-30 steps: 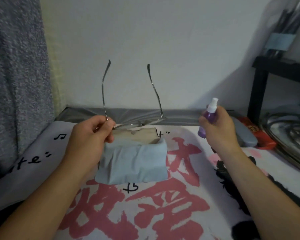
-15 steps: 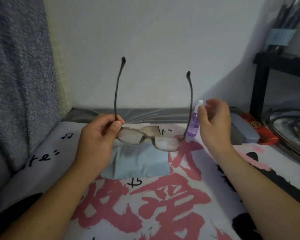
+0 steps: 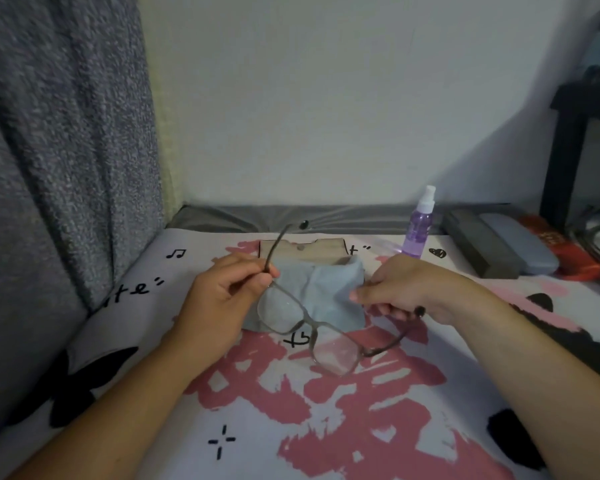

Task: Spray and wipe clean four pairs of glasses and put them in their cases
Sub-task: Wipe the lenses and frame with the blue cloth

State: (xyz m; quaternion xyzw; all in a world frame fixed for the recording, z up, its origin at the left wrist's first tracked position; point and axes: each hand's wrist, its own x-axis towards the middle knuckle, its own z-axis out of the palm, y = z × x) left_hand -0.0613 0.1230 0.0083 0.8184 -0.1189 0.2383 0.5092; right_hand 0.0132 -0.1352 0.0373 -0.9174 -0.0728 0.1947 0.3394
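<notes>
Grey glasses (image 3: 307,325) pinched by left hand (image 3: 219,299), right hand (image 3: 400,292) gripping temple tip, fingers partly hidden

The glasses (image 3: 309,327) hang before the cloth (image 3: 326,289), with the spray bottle (image 3: 418,226) behind right, left of the cases (image 3: 499,247).

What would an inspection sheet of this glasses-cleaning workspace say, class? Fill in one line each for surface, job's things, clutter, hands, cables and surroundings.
Surface: printed cloth, white with pink and black marks.
Job's things: glasses held above the blue wiping cloth; tan case behind the cloth; purple spray bottle upright, untouched; dark case and grey-blue case side by side.
Clutter: red item beyond the cases.
Hands: left hand pinches one temple; right hand grips the other.
Cables: nothing seen.
Surroundings: grey fabric at left, plain wall, black shelf frame at right.
</notes>
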